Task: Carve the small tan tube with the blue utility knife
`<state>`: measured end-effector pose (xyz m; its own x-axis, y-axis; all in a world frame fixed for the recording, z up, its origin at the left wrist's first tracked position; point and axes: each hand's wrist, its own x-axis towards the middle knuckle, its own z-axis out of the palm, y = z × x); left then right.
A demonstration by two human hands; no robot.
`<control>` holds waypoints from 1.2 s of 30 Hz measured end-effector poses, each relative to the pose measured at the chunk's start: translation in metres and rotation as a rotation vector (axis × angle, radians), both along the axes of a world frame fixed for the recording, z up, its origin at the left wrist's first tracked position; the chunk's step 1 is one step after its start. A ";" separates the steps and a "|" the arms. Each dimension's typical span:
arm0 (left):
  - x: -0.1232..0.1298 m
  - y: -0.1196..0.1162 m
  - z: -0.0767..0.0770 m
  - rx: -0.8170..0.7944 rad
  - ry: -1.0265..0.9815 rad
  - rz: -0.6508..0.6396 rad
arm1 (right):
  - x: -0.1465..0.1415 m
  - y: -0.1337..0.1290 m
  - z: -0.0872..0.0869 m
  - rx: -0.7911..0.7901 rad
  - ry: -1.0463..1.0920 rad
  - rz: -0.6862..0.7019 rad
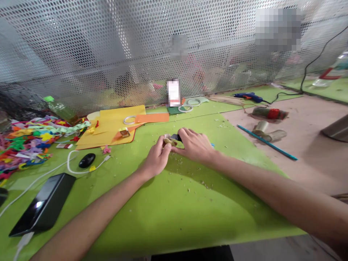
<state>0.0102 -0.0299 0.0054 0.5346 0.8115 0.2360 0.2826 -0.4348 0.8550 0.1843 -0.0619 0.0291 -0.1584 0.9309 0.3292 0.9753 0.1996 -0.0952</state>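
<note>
Left hand (157, 156) clamped on a small tan piece (169, 142) above the desk (163, 206); right hand (196, 144) gripping a dark tool (177, 137) beside it; probably light, stiff, though half hidden; best pinched by its sides.

- a perforated metal panel (81, 54) spans the whole back of the view, silver-grey, pierced with close rows of small round holes; its foot meets the far edge of the work surface;
- blurred patches of grey, green and pink show through the holes, too indistinct to name; two areas on the panel are pixelated;
- a lime-green tabletop (152, 217) fills the middle and left, its near edge slightly curved;
- a pinkish-beige surface (310, 112) adjoins it on the right, with another green surface (323, 96) beyond;
- grey floor (272, 250) shows below the near edge, beside a black shape (193, 253), unclear;
- light is pale and diffuse; soft shadows lie across the green.
</note>
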 end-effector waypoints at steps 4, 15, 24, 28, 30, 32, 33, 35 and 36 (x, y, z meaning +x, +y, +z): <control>0.000 0.000 0.001 -0.014 -0.018 -0.028 | 0.000 -0.001 0.001 0.020 -0.050 -0.009; 0.009 0.002 0.008 -0.056 0.009 0.006 | 0.003 0.005 0.012 0.065 -0.183 -0.006; 0.024 0.008 0.003 -0.145 0.001 -0.056 | 0.024 0.020 -0.003 0.120 -0.217 0.043; 0.027 0.011 -0.005 -0.124 -0.003 -0.023 | 0.030 0.028 -0.012 0.124 -0.232 0.050; 0.027 0.012 -0.007 -0.117 -0.002 -0.011 | 0.031 0.031 -0.014 0.137 -0.249 0.058; 0.026 0.014 -0.008 -0.121 0.003 -0.006 | 0.031 0.033 -0.015 0.147 -0.261 0.066; 0.025 0.015 -0.008 -0.124 0.006 -0.004 | 0.030 0.034 -0.015 0.147 -0.261 0.066; 0.024 0.016 -0.009 -0.134 0.011 -0.007 | 0.029 0.035 -0.016 0.141 -0.253 0.063; 0.024 0.017 -0.009 -0.142 0.014 -0.015 | 0.029 0.036 -0.017 0.135 -0.248 0.063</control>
